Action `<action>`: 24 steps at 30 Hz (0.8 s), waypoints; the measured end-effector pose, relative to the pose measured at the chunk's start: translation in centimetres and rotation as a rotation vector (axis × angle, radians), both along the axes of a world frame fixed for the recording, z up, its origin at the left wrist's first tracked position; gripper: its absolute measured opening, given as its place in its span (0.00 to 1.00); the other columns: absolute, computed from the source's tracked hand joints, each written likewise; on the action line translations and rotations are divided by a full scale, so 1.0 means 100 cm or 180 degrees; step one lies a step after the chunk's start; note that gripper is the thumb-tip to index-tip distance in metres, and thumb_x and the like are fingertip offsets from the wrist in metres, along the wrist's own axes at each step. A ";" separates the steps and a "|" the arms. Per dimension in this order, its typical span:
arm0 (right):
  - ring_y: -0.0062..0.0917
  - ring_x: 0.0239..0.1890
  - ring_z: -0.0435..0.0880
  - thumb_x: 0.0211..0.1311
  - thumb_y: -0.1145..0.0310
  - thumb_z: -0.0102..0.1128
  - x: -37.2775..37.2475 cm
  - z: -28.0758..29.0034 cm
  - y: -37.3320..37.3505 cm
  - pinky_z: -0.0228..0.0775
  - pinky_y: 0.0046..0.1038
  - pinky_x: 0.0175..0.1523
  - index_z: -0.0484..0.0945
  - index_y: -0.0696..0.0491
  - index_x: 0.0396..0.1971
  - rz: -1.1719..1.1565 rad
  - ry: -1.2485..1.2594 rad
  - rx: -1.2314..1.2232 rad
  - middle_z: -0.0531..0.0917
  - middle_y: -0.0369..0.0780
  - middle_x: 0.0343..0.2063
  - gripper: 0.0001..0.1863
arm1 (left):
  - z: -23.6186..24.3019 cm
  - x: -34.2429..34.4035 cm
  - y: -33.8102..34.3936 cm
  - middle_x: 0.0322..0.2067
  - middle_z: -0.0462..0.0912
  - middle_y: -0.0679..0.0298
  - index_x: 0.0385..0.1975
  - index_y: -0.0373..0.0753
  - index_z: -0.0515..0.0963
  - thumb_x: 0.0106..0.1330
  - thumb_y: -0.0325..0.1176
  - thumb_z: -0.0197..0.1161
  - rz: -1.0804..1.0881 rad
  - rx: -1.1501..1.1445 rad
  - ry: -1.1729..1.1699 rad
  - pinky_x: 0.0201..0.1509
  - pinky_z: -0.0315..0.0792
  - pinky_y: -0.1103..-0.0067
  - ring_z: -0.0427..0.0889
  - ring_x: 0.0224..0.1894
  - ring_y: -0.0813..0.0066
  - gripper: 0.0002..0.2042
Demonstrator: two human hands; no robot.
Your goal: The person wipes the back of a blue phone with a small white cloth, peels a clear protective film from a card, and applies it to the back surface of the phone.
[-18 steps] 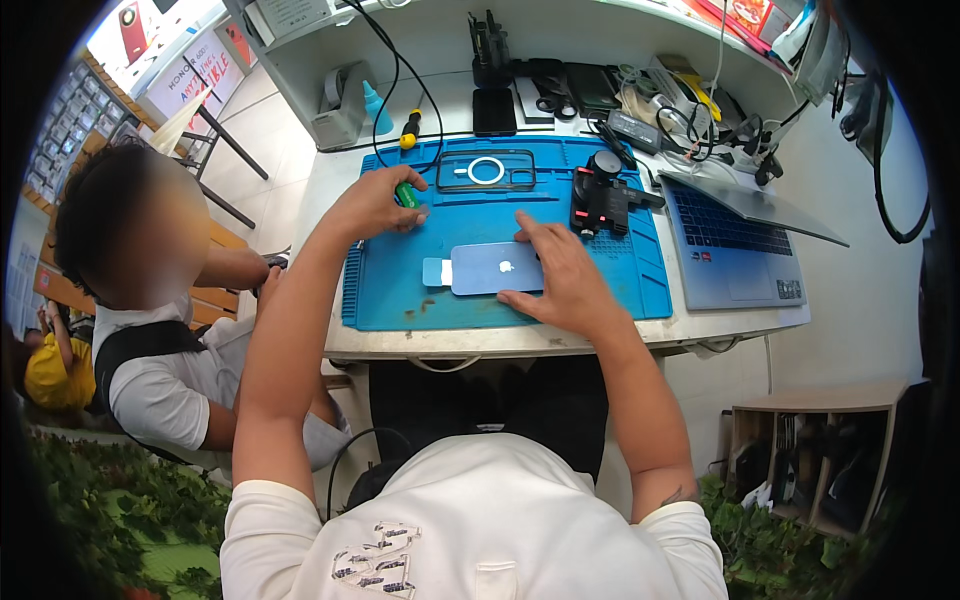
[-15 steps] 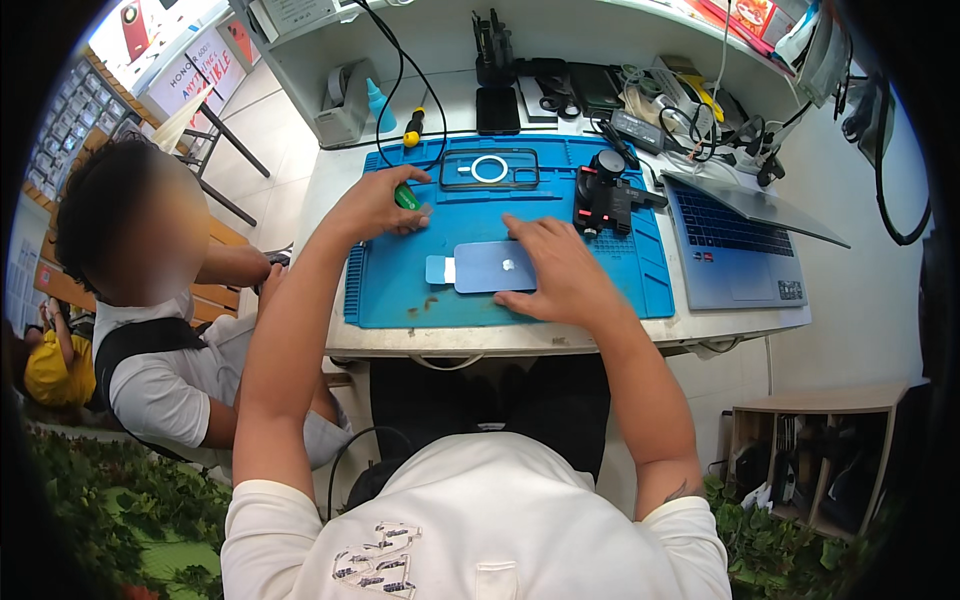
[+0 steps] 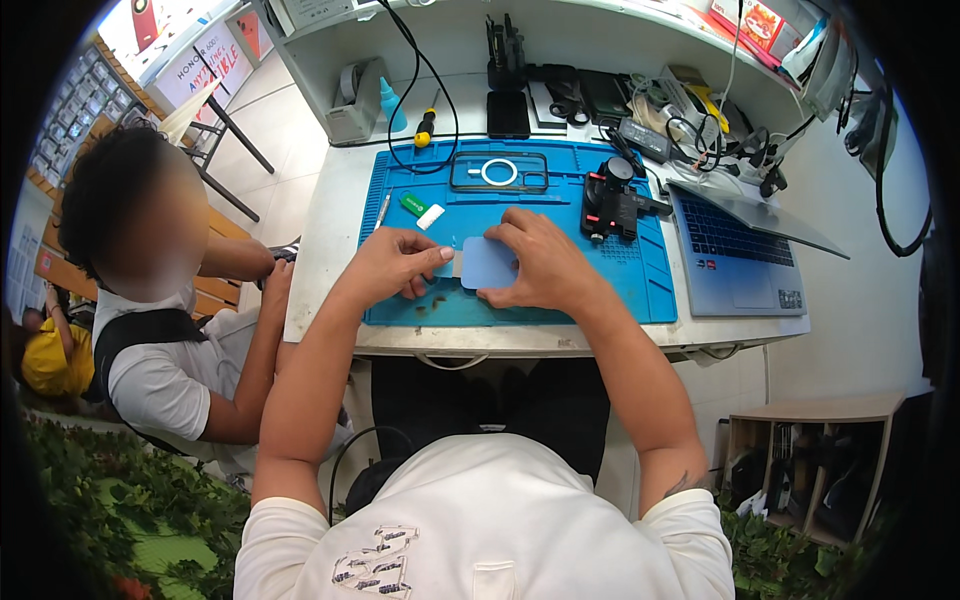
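Observation:
A light-blue phone (image 3: 485, 266), its back facing up, is between my hands over the blue work mat (image 3: 400, 312). My right hand (image 3: 548, 258) is closed round its right part, fingers at the far edge and thumb at the near edge. At its left end a pale tab (image 3: 447, 263) sticks out, and my left hand (image 3: 392, 268) pinches it between thumb and fingertips. Beyond my left hand a small green tool (image 3: 413, 204) and a white block (image 3: 430, 217) lie on the mat. A clear phone case (image 3: 530, 182) with a white ring is farther back.
A black-and-red clamp-like device (image 3: 612, 205) stands on the mat's right side, with an open laptop (image 3: 735, 245) beyond it. Cables (image 3: 690, 120) crowd the back right. A yellow-handled screwdriver (image 3: 425, 128) and a blue bottle (image 3: 391, 106) are behind the mat. A person (image 3: 165, 350) sits at left.
My left hand has left the green tool on the mat and come nearer to the tab. My right hand has shifted slightly left, covering more of the phone.

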State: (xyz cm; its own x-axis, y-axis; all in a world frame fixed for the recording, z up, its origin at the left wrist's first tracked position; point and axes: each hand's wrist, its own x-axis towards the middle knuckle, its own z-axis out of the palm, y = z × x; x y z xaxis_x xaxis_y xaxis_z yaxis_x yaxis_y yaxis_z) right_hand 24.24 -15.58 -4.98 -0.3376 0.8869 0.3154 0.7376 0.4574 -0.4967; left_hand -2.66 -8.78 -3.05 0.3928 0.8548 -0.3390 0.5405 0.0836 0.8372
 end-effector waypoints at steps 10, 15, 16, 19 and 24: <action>0.43 0.47 0.86 0.41 0.56 0.86 -0.004 -0.007 0.001 0.82 0.41 0.50 0.85 0.61 0.48 -0.0042 0.0376 0.0157 0.81 0.45 0.45 0.35 | -0.020 0.022 -0.003 0.36 0.92 0.59 0.49 0.27 0.88 0.69 0.39 0.81 0.0210 -0.0301 -0.0991 0.35 0.85 0.81 0.90 0.30 0.76 0.20; 0.42 0.45 0.86 0.41 0.56 0.86 -0.004 -0.010 0.000 0.82 0.40 0.49 0.85 0.63 0.49 -0.0110 0.0358 0.0213 0.81 0.45 0.44 0.36 | -0.027 0.024 -0.007 0.35 0.92 0.60 0.48 0.28 0.88 0.70 0.39 0.80 0.0337 -0.0239 -0.1046 0.36 0.84 0.83 0.90 0.30 0.78 0.18; 0.42 0.45 0.86 0.41 0.56 0.86 -0.005 -0.010 0.000 0.82 0.41 0.49 0.85 0.63 0.49 -0.0123 0.0345 0.0189 0.81 0.46 0.44 0.36 | -0.029 0.024 -0.007 0.35 0.92 0.61 0.48 0.28 0.88 0.71 0.39 0.80 0.0329 -0.0229 -0.1087 0.36 0.83 0.83 0.89 0.30 0.78 0.18; 0.42 0.46 0.86 0.41 0.55 0.86 -0.006 -0.010 0.000 0.82 0.41 0.50 0.85 0.64 0.49 -0.0159 0.0327 0.0168 0.81 0.46 0.44 0.37 | -0.033 0.025 -0.009 0.34 0.92 0.61 0.48 0.28 0.88 0.72 0.38 0.79 0.0370 -0.0142 -0.1149 0.35 0.81 0.83 0.88 0.29 0.78 0.17; 0.43 0.46 0.86 0.41 0.54 0.85 -0.009 -0.013 0.000 0.82 0.41 0.50 0.85 0.64 0.48 -0.0246 0.0311 0.0205 0.81 0.46 0.43 0.37 | -0.033 0.025 -0.011 0.33 0.91 0.61 0.49 0.27 0.89 0.72 0.36 0.79 0.0418 -0.0094 -0.1286 0.34 0.81 0.83 0.88 0.28 0.79 0.17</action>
State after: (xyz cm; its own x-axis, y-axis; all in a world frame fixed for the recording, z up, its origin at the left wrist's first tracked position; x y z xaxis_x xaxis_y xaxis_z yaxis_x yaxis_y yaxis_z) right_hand 23.33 -15.62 -6.24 -0.2338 0.8860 0.4004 0.7216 0.4342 -0.5393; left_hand -0.13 -9.86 -6.34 0.3877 0.8987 -0.2050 0.1525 0.1569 0.9758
